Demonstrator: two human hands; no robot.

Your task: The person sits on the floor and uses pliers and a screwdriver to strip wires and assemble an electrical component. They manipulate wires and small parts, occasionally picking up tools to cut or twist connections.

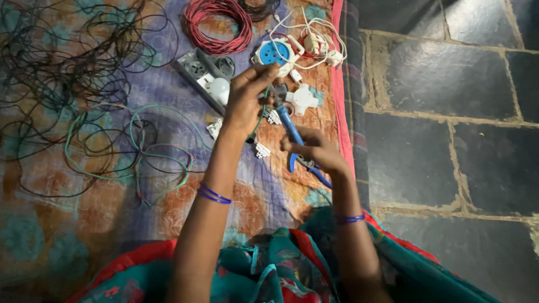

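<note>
My right hand (pixel 317 150) grips blue-handled pliers (pixel 290 130), jaws pointing up toward my left hand. My left hand (pixel 247 101) pinches a thin green wire (pixel 259 116) just above the plier jaws. Both hands hover over a patterned cloth (pixel 112 213). Small white connector pieces (pixel 262 150) lie on the cloth beside the pliers. A white cross-shaped adapter (pixel 303 99) sits just right of my left hand.
A red wire coil (pixel 216 25), a round blue-and-white socket (pixel 274 53), white cables (pixel 314 39), a grey switch board (pixel 197 68) with a white bulb (pixel 220 88). Loose black wires (pixel 67 56) and green wires (pixel 135 146) spread on the left. Dark stone floor (pixel 449 140) lies right.
</note>
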